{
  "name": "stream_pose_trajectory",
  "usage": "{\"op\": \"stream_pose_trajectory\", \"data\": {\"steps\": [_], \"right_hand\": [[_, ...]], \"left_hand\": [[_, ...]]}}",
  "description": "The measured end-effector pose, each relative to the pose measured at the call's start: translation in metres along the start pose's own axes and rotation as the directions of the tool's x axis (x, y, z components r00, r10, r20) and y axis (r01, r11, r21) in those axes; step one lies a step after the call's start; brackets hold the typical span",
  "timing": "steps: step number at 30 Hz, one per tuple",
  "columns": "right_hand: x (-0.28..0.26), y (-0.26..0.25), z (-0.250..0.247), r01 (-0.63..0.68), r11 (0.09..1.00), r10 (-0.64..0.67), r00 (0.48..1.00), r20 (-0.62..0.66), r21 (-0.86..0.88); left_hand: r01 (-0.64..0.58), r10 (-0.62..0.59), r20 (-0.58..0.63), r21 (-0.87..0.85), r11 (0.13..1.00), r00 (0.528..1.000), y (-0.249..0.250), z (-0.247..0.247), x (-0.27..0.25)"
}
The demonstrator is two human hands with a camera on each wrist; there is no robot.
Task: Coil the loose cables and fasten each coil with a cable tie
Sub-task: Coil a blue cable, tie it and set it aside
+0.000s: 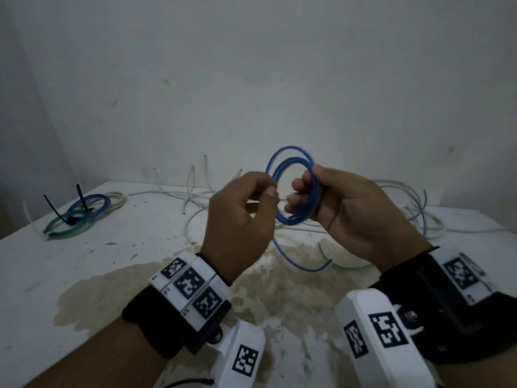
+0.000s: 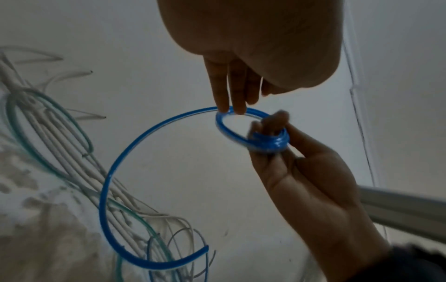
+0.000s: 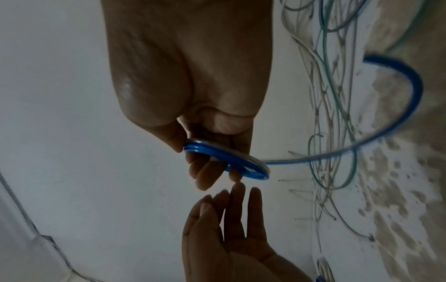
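Right hand [image 1: 349, 214] grasps the blue coil [image 1: 293, 189] in its grip; left hand [image 1: 240, 217], fingers straight, just touches it; loose tail [image 1: 296, 259] dangling, loops could spring apart.

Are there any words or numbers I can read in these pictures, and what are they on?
None: no readable words or numbers anywhere.
The wrist bands carry only black-and-white square code patterns, not letters.
The blue cable, the tied coils and the table show no print.

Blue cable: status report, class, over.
Right hand grips blue coil; left hand fingertips at its rim. Tail still loose, no tie on. Loose white cables lie behind.
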State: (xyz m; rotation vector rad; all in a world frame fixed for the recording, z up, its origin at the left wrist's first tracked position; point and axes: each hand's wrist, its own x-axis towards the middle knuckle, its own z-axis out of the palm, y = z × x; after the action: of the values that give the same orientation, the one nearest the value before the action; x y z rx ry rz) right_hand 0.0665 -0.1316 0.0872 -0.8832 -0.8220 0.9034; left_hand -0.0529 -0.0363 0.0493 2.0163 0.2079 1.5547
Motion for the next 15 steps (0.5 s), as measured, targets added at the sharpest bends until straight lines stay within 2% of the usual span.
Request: {"op": "stream_pose_trajectory", "data": {"steps": [2,3,6,8,12,15], "right_hand": [[-0.005,-0.008,-0.004,0.000,0.998,0.002,1.000,0.022,-0.061],[-0.008,-0.011,-0.006,-0.008,0.996,0.012,0.999,0.038,-0.093],[-0.018,-0.017,-0.008,-0.032,0.981,0.051,0.994,0.094,-0.194],[-0.023,-0.018,-0.007,-0.025,0.978,0.049,0.993,0.111,-0.206],[-0.025,-0.024,-0.008,-0.021,0.998,0.023,0.999,0.038,-0.067],[-0.021,-0.032,-0.017,-0.011,0.994,0.017,0.998,-0.053,0.110]], "left_hand": [[0.100,-0.103,-0.044,-0.056,0.993,0.994,-0.007,0.000,0.009],[0.139,-0.141,-0.018,-0.069,0.988,0.990,-0.011,0.000,0.014],[0.213,-0.201,0.218,-0.029,0.977,0.955,-0.019,0.003,0.024],[0.234,-0.216,0.319,-0.016,0.972,0.923,-0.020,0.007,0.030],[0.097,-0.107,0.319,0.047,0.994,0.942,-0.021,0.014,0.027],[-0.019,-0.048,0.393,0.164,0.986,0.918,-0.026,0.016,0.012]]}}
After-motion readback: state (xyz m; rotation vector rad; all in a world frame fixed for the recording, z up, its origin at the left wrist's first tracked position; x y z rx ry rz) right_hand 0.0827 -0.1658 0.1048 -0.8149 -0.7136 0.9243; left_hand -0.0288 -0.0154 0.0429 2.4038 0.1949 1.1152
